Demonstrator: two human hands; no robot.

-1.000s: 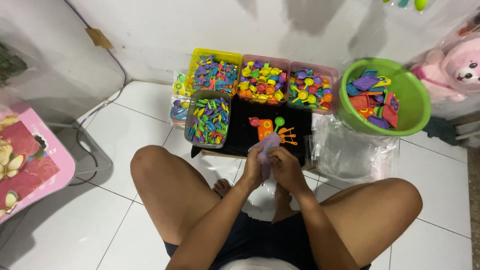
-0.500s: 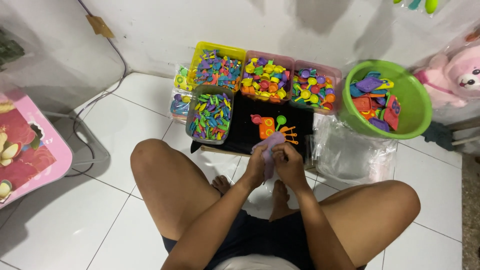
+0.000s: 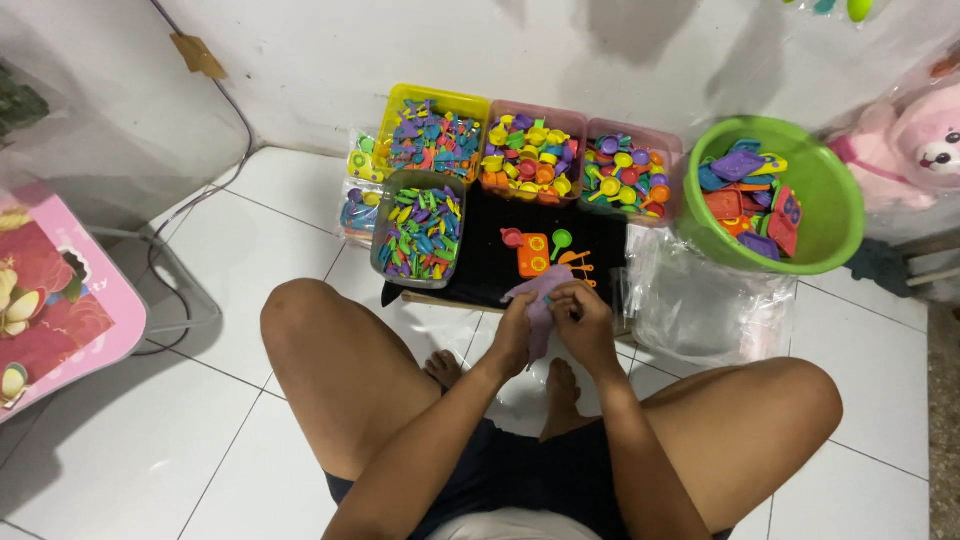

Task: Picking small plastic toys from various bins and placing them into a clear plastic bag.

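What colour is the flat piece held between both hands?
Light purple piece, clearest in the head view, gripped by the left hand and right hand.

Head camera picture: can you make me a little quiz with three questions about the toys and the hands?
1. True or false: both hands grip one purple piece.
2. What colour is the round tub of flat toy pieces? A red, B green, C white.
3. The orange toy lies on a ____ mat.

Key: 1 true, left hand and right hand meet on it. 2 B. 3 black.
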